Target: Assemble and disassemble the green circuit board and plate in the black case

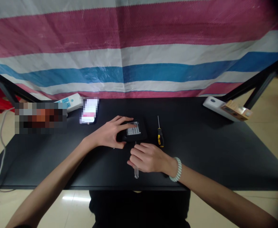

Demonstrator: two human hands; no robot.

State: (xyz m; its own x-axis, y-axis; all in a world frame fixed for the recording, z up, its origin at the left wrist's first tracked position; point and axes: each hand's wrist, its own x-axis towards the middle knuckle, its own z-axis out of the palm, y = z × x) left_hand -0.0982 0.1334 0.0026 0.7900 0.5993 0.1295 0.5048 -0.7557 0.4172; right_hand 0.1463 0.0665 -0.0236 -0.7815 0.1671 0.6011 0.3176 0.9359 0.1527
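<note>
A flat black device (142,134) with a white printed label lies on the black table in front of me. My left hand (111,131) rests on its left side, fingers spread and reaching over the label. Just below the device's near edge, my right hand (148,157) is closed around a screwdriver with a clear handle (136,172). The handle's end sticks out toward me, and the thin shaft points at the device's near side; whether the tip touches is hard to see. To the right lies a second screwdriver (161,136), black and yellow, its shaft pointing away from me.
At the back left are a phone (90,110) with a lit screen and a white power strip (72,103), beside a blurred-out patch. A white device (216,107) and a small box (236,110) stand at the back right. A striped sheet (122,57) hangs behind the table (200,152).
</note>
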